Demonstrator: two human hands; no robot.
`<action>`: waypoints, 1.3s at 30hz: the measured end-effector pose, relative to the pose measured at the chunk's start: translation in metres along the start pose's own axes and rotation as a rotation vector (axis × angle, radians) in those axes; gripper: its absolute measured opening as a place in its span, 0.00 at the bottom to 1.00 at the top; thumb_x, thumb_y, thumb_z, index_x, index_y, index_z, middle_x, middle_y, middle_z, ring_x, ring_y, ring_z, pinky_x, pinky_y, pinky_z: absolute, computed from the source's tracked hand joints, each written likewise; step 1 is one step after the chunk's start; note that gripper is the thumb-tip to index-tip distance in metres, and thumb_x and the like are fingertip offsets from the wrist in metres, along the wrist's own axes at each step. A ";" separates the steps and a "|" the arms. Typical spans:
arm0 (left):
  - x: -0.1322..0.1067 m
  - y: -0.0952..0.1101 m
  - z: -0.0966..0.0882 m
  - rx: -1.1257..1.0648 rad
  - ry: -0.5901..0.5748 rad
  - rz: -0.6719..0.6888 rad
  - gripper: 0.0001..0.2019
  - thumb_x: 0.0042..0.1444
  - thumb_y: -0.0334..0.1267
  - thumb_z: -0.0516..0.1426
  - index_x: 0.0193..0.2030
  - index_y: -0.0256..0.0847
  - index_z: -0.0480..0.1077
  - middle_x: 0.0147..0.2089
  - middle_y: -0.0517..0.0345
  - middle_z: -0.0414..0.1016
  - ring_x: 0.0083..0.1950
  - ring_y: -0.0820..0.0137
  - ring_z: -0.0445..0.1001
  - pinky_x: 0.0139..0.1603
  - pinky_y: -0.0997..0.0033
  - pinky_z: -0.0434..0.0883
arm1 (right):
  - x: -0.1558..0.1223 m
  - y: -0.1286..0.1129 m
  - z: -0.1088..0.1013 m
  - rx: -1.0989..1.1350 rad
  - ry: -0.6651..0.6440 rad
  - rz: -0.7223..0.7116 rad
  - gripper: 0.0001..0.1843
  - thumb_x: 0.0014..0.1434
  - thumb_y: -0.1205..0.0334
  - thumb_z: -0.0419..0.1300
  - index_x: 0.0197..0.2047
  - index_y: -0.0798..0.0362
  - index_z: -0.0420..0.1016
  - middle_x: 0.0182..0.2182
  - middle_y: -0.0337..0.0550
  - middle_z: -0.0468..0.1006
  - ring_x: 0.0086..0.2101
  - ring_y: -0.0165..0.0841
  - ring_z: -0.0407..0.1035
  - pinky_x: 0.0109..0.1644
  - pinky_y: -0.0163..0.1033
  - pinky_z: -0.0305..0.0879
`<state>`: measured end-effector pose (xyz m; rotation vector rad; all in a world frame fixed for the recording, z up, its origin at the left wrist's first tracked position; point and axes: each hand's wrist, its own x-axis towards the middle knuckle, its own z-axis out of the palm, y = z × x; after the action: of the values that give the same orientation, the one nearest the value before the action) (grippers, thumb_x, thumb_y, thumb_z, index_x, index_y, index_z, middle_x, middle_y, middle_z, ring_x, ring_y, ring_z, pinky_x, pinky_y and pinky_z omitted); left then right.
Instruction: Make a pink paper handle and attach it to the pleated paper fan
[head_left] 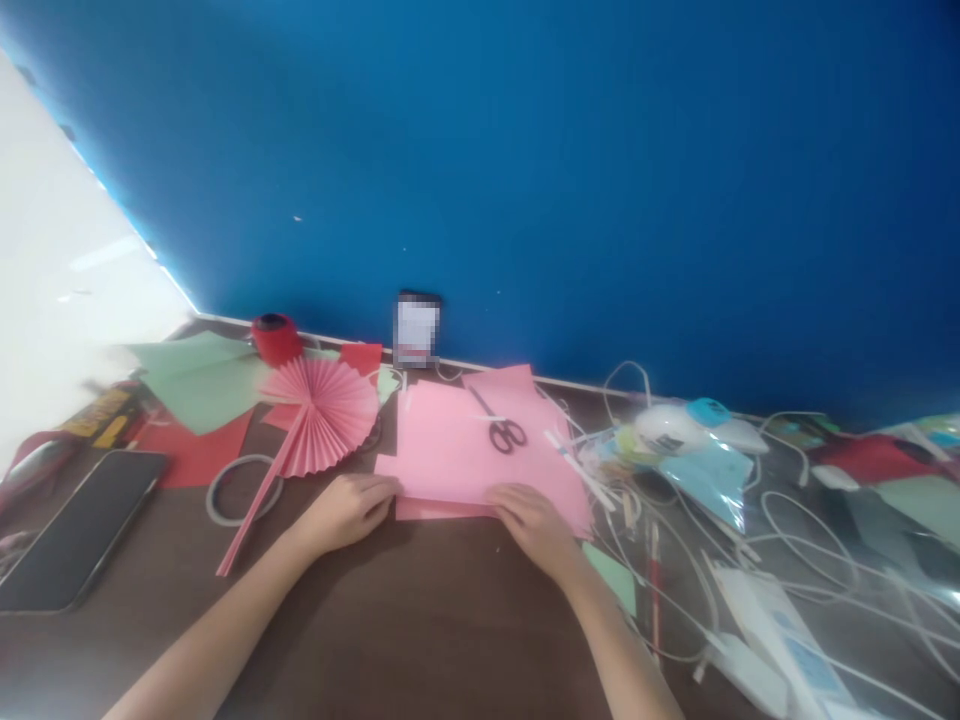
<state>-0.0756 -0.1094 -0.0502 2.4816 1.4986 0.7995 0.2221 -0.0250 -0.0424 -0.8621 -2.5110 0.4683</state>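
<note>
Pink paper (442, 450) lies in several overlapping sheets on the dark table in front of me. My left hand (351, 512) is at its near left corner, fingers curled together against the edge. My right hand (531, 525) presses closed fingers on the near edge, toward the right, where a strip of lower pink sheet shows below the top one. The thumbs are partly hidden. On the sheets rests a pair of scissors (506, 432) with dark handles, beyond my right hand. A pleated pink paper fan (322, 415) with a long handle lies left of the paper, beyond my left hand.
A smartphone (82, 530) and a roll of tape (244, 490) lie at left, near green paper (199, 380) and a red round object (275, 338). Tangled white cables (810, 545), plastic packets (709, 470) and a pencil (655, 590) cover the right side. A blue wall (525, 180) stands behind.
</note>
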 end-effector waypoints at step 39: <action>0.018 0.008 0.017 0.327 0.141 -0.487 0.10 0.59 0.39 0.50 0.32 0.39 0.71 0.32 0.55 0.70 0.35 0.69 0.69 0.25 0.76 0.59 | 0.012 -0.005 0.032 -0.317 0.253 0.371 0.16 0.63 0.54 0.43 0.27 0.51 0.60 0.23 0.40 0.64 0.24 0.33 0.59 0.28 0.37 0.55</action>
<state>-0.0544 -0.0953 -0.0547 2.1246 2.3189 0.6913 0.1948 -0.0268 -0.0639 -1.4251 -2.2265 0.0612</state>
